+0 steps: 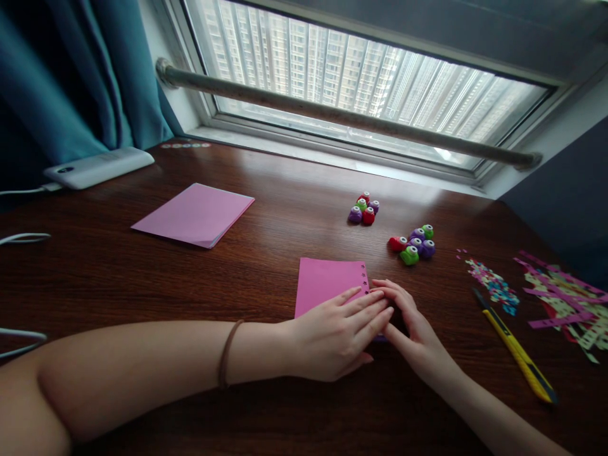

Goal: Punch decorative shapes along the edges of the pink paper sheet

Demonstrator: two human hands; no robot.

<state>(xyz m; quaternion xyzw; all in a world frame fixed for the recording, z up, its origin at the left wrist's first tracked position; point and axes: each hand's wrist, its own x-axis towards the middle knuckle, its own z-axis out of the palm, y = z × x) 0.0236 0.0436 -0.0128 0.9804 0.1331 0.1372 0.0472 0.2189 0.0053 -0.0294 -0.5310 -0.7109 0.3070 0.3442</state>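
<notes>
A pink sheet of paper (327, 278) lies on the desk in front of me, with several small star-shaped holes down its right edge. My left hand (339, 335) rests across the lower part of the sheet, its fingers stretched out and close together. Their tips meet my right hand (418, 335) at the sheet's right edge. The right hand's fingers and thumb curve around that spot, under the left fingertips. A sliver of purple (380, 338) peeks out below the fingers; the rest of it is hidden, so I cannot tell what it is.
Beyond the sheet stand two clusters of small craft punches (365, 209) (414, 244). To the right are paper confetti (496, 285), a yellow utility knife (517, 354) and cut paper strips (565, 297). A pink paper stack (194, 215) and a white power bank (102, 168) lie left.
</notes>
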